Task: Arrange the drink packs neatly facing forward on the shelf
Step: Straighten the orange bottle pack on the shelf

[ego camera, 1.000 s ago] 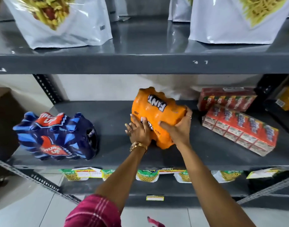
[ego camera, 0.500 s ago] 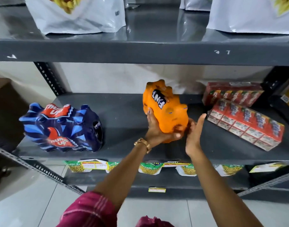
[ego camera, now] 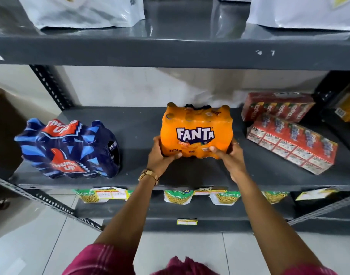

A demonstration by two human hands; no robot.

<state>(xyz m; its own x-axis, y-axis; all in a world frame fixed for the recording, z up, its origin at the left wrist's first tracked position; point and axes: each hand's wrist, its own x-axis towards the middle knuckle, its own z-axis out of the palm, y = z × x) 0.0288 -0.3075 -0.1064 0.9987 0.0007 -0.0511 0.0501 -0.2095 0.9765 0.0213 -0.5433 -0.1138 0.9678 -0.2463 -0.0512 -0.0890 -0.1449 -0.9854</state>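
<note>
- The orange Fanta pack (ego camera: 197, 132) stood upright at the middle of the shelf (ego camera: 142, 124), its label facing the front edge.
- The left hand (ego camera: 160, 157) gripped its lower left corner, fingers curled around it.
- The right hand (ego camera: 228, 155) clasped its lower right corner.
- The blue Thums Up pack (ego camera: 69, 149) lay tilted near the left end.

grey metal shelving (ego camera: 170, 56), pale wall (ego camera: 130, 86), glossy tiled floor (ego camera: 41, 245)

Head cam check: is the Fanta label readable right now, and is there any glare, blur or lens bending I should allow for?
Head view: Fanta pack label sharp and readable, held by left hand and right hand; glare streaks on the glossy upper shelf; wide-angle bending bows the shelf edges; the Thums Up pack slightly soft.
</note>
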